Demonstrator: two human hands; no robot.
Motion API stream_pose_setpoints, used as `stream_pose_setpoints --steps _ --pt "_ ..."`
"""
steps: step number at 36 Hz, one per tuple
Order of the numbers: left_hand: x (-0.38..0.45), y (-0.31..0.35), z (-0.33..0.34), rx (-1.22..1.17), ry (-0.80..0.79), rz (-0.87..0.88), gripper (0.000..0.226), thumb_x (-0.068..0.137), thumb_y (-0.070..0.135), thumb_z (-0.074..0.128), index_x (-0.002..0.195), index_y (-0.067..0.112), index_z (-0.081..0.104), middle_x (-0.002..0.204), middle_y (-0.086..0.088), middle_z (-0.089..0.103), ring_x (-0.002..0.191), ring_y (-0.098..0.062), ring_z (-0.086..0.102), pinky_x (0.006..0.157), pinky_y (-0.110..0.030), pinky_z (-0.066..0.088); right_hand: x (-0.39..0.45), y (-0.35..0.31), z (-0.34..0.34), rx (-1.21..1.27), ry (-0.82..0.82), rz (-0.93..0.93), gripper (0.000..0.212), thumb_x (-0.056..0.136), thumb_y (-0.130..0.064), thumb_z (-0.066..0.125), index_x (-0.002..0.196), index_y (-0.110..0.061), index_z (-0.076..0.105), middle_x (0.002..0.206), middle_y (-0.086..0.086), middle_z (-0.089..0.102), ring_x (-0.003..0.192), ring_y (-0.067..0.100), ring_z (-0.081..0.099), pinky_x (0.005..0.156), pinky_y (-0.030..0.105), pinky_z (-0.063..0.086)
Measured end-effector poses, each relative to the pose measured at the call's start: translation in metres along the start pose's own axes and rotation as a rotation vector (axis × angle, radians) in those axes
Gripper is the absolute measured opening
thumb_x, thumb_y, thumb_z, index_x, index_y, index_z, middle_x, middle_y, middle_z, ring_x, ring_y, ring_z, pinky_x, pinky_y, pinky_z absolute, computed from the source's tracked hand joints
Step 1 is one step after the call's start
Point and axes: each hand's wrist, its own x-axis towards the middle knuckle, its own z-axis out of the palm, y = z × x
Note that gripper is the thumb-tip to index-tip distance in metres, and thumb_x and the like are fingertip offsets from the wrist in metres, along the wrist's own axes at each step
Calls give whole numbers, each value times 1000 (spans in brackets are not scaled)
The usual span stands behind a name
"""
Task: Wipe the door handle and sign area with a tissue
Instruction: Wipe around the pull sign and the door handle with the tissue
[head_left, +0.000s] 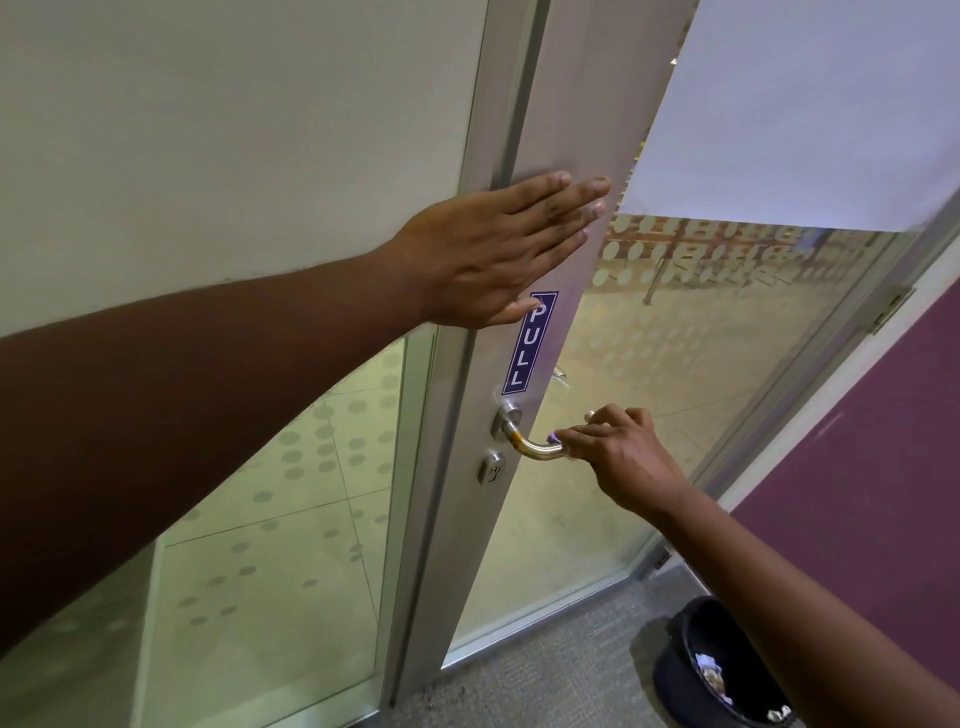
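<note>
Nearest us, our right hand (618, 457) curls its fingers around the curved brushed-metal lever handle (535, 447), low on the grey metal door stile (561, 130); no tissue shows. We judge the handle rigid and slick, best gripped along its bar. Above, our left hand (488, 249) lies flat and empty, thumb touching the glossy blue "PULL" sign sticker (530, 343). A black bin (675, 670) stands on the floor.

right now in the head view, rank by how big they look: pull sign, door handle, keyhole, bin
1. bin, partly cut off and nearer the camera, so true size is unsure
2. pull sign
3. door handle, partly hidden by the right hand
4. keyhole
</note>
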Motion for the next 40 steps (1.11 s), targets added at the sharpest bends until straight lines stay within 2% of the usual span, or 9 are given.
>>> stream_pose_setpoints --steps 6,9,17,21,27,29,32,36,40 --pt "0 0 0 6 -3 -2 81 103 53 -4 159 -6 1 167 -30 2 157 -41 0 128 -47 14 6 5 -4 0 -104 29 22 99 -30 54 117 -35 65 106 -17 70 110 15 45 84 39 26" --pt "0 0 1 2 -7 -4 82 103 53 -3 159 -6 1 167 -30 1 157 -42 0 128 -47 13 12 3 -6 33 -187 42 21 101 -26 51 115 -34 66 103 -17 67 112 13 42 88 40 25" --pt "1 0 2 -10 1 -11 82 104 54 -2 159 -7 2 167 -31 2 157 -42 0 128 -48 14 36 -14 -15 234 -375 98 30 101 -13 45 108 -29 70 96 -10 65 101 13 42 82 39 27" --pt "2 0 3 4 15 -5 82 103 53 -4 159 -6 3 167 -29 4 157 -41 2 128 -47 14 37 -28 -12 260 -268 127 28 99 -12 49 98 -29 71 88 -10 67 95 14 46 80 37 25" --pt "1 -1 4 -5 10 -8 82 103 53 -3 159 -6 2 167 -29 3 157 -41 1 128 -47 15 19 -55 -1 2 59 140 22 85 -8 69 93 -28 75 70 -6 68 90 17 53 76 35 22" --pt "1 -1 3 -3 16 -5 82 103 53 -3 159 -6 3 167 -29 4 157 -41 2 128 -47 15 14 -56 -2 -15 87 128 22 81 -9 73 91 -28 76 67 -6 70 87 18 55 74 35 22" --pt "1 1 2 1 5 -1 81 104 53 -2 159 -6 4 167 -29 5 157 -41 2 128 -47 14 14 -45 -12 22 116 77 11 90 -22 69 91 -29 77 69 -5 69 82 18 56 72 34 32" --pt "0 0 4 6 25 -3 81 103 53 -3 159 -6 4 167 -29 6 157 -41 4 128 -48 14 17 -24 -27 194 114 213 29 97 -43 52 98 -28 77 74 3 69 70 20 57 61 36 48" --pt "0 0 3 28 25 2 82 103 54 -1 158 -6 6 167 -29 7 157 -41 4 128 -48 14 12 -23 -20 232 50 217 18 96 -32 61 102 -29 78 80 4 71 74 24 59 63 35 49"
